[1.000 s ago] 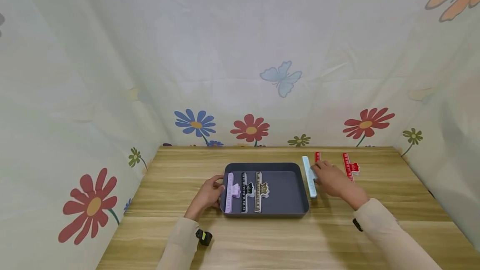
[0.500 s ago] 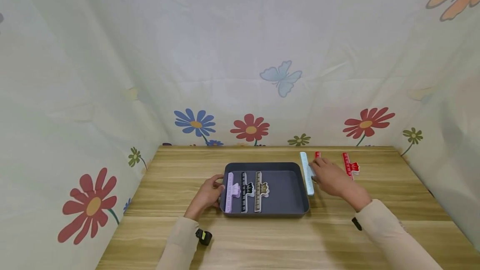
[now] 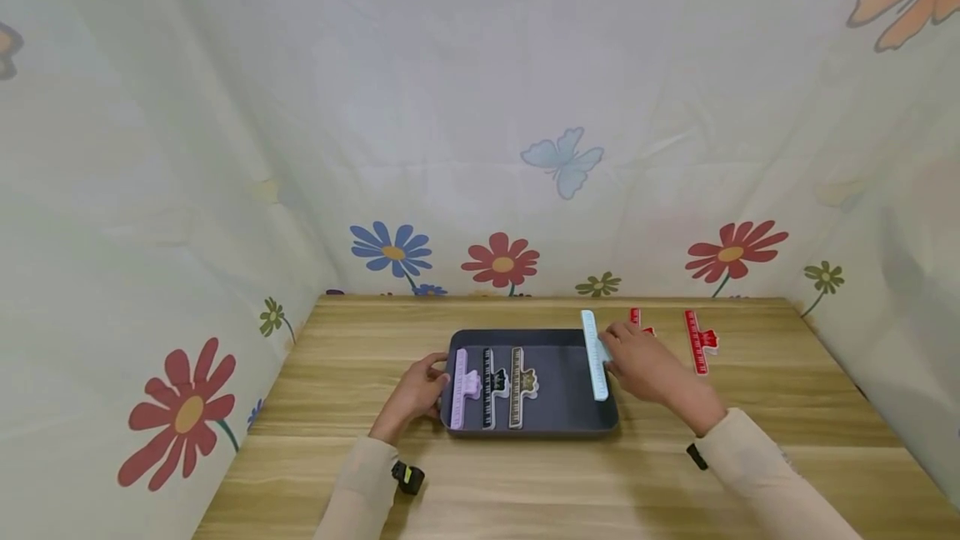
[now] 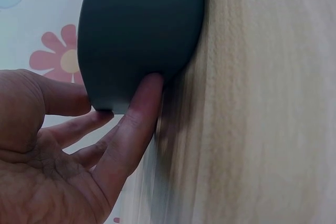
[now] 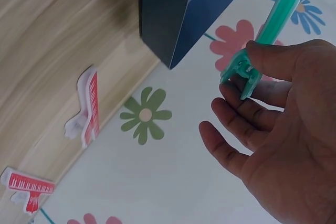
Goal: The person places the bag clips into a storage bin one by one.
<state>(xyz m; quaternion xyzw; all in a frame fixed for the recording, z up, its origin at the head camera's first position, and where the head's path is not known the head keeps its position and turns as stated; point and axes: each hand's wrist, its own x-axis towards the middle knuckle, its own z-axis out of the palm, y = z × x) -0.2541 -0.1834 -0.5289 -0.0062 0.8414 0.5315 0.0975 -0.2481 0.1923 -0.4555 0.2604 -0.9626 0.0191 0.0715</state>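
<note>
My left hand [image 3: 417, 388] holds the left side of a dark grey tray [image 3: 566, 432]; in the left wrist view, one digit presses the tray's outer wall [image 4: 142, 30] while others reach over the rim. Lying side by side in the tray are a lilac clip [image 3: 460, 390], a black clip [image 3: 489, 390] and a brown clip [image 3: 517, 390], all with piano-key bars. My right hand [image 3: 645, 365] pinches a light blue clip [image 3: 595, 357] by its handle above the tray's right end. It looks green in the right wrist view, held between thumb and fingers.
Two red clips [image 3: 697, 342] lie on the wooden table [image 3: 517, 490] to the right of the tray, one partly behind my right hand. A flower-printed white cloth [image 3: 450, 107] stands behind the table and along both sides.
My right hand has carried the light blue clip leftward, from beside the tray to over its right end. More of the nearer red clip shows. My left hand stays on the tray.
</note>
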